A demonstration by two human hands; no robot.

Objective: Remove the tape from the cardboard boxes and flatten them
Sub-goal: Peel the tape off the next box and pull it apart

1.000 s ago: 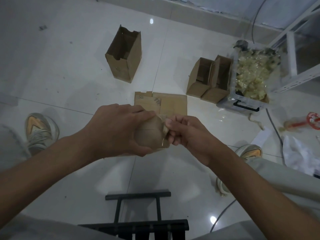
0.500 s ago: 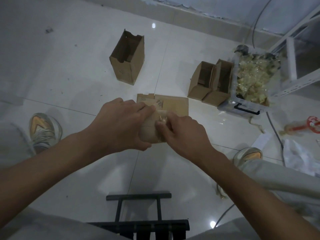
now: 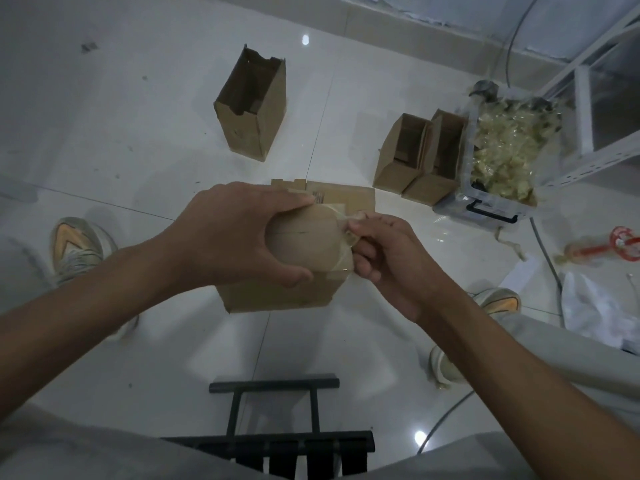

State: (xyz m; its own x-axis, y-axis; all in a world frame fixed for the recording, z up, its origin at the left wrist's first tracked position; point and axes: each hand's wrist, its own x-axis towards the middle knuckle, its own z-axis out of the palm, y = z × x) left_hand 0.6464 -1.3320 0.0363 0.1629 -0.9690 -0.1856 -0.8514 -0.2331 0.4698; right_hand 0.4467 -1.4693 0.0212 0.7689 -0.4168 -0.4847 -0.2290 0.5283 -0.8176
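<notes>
Over the floor, left hand [image 3: 242, 233] is clamping the box [image 3: 298, 268]; right hand [image 3: 384, 258] is pinching, prob., tape [image 3: 343, 233]; next: steady peel w/ firm counter-hold.

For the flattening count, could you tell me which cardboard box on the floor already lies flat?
The flattened brown cardboard box just beyond the hands; the tall box and paired boxes stand open.

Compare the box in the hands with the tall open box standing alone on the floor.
The held box is gripped by the left hand above the floor; the tall box stands upright on the tiles, untouched.
The held box has clear tape on its end, pinched by the right hand; the tall box has an open top, with no tape that I can make out.
Both are plain brown cardboard.
</notes>
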